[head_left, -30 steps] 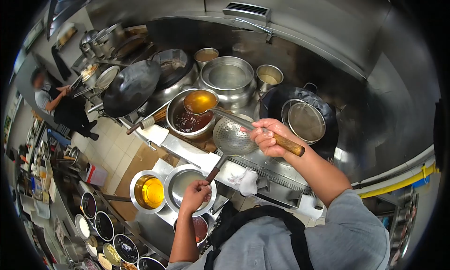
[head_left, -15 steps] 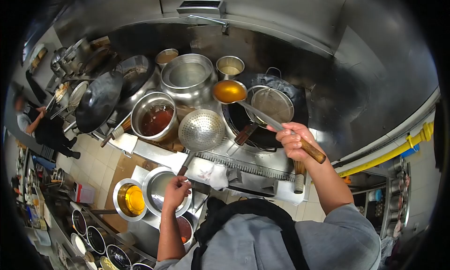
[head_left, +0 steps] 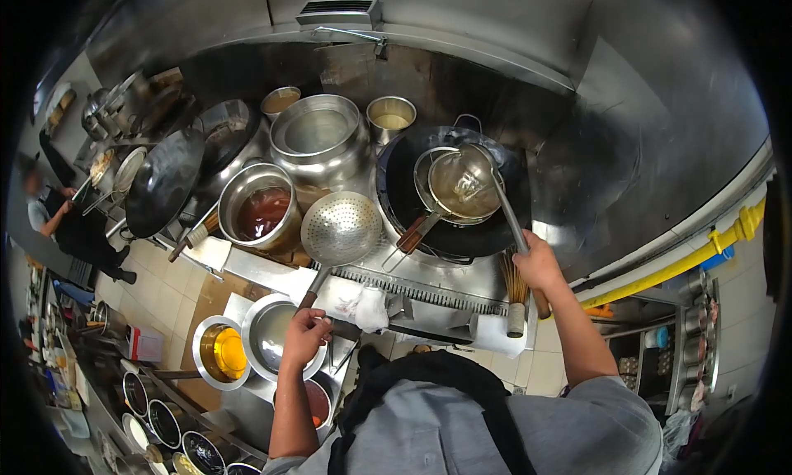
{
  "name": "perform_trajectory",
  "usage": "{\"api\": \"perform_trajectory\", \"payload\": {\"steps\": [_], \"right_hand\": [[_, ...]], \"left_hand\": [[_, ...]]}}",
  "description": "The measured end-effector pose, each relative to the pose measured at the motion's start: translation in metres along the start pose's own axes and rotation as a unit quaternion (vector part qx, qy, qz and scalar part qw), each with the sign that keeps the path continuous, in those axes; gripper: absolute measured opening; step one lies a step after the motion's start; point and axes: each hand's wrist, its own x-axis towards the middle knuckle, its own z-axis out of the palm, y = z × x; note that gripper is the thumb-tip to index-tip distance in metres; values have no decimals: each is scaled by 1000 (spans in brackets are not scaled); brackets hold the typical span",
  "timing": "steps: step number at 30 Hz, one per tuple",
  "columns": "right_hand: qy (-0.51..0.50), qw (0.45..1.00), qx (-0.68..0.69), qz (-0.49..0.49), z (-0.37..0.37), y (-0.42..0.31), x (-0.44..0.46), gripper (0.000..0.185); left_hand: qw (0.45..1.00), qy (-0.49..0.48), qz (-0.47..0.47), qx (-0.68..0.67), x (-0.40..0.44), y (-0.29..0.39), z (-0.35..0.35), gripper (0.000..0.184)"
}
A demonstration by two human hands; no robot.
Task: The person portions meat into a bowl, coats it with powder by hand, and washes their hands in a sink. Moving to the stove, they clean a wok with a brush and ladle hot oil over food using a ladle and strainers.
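The ladle [head_left: 513,219] is in my right hand [head_left: 538,264], which is closed around its handle. Its bowl is tipped over a round mesh strainer [head_left: 445,207] with a wooden grip, and liquid shows on the mesh. The strainer lies across a black wok [head_left: 396,186]. My left hand [head_left: 305,339] is closed at the wooden handle end of a perforated skimmer [head_left: 341,227]. The skimmer's round head rests flat at the stove's front, left of the wok.
Behind the skimmer stand a pot of reddish liquid [head_left: 290,227], a large steel pot [head_left: 276,137] and a small pot [head_left: 412,112]. A bamboo brush [head_left: 516,310] stands right of the wok. A bowl of yellow oil [head_left: 200,355] is near my left arm. Another person [head_left: 74,227] stands far left.
My right hand has lowered and turned the ladle from left of the strainer to over it, and the golden liquid has tipped out. My left hand stays at the skimmer handle.
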Motion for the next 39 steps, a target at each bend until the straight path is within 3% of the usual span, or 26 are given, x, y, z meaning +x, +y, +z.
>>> {"api": "perform_trajectory", "payload": {"steps": [2,3,4,6,7,8,10,12,14,15,17,18,21,24,25,26,28,29,31,39], "right_hand": [[5,993,113,42,6,-13,-5,50],[-76,947,285,129,-4,-32,-5,47],[-94,887,409,195,-11,-50,-4,39],[-268,677,657,192,-10,-49,6,34],[-311,600,708,205,-3,-55,7,39],[-322,602,701,206,6,-63,10,39],[-444,430,755,221,29,-93,14,45],[-483,446,716,235,54,-131,19,44],[-511,528,637,235,83,-165,34,40],[-524,616,557,190,98,-184,42,30],[-452,816,348,93,122,-236,40,14],[-439,860,255,50,140,-253,42,17],[-405,910,38,-77,188,-289,48,16],[-415,909,-24,-47,233,-304,66,13],[-430,902,16,19,236,-311,63,10],[-433,901,15,18,242,-310,68,10],[-507,809,213,210,257,-298,82,11],[-508,808,213,211,258,-289,87,11],[-569,641,401,322,256,-274,90,11],[-549,502,565,358,198,-246,66,26]], "left_hand": [[1000,5,-5,-11,-2,-2,-2,24],[1000,2,-10,1,-4,-3,-5,23],[1000,-1,-16,13,-7,-3,-8,22],[1000,13,-14,10,-10,-3,-13,21],[1000,14,-10,3,-9,-5,-18,24],[1000,16,-7,-5,-10,-7,-21,27],[999,31,-14,-13,-15,0,-28,27],[999,35,-18,-37,-16,-1,-36,24],[997,33,11,-62,-13,-13,-44,20],[996,36,9,-79,-15,-10,-47,19],[993,37,-1,-112,-18,-12,-51,18],[993,38,-1,-115,-18,-14,-54,18],[991,49,-22,-123,-21,-21,-61,19],[988,61,-12,-141,-26,-30,-67,20],[986,64,-20,-150,-27,-32,-69,21],[985,66,-28,-159,-29,-35,-70,21],[985,71,-36,-156,-32,-39,-74,21],[985,69,-40,-153,-32,-41,-76,21],[986,67,-45,-145,-33,-44,-79,21],[989,54,-43,-132,-28,-35,-69,21]]}}
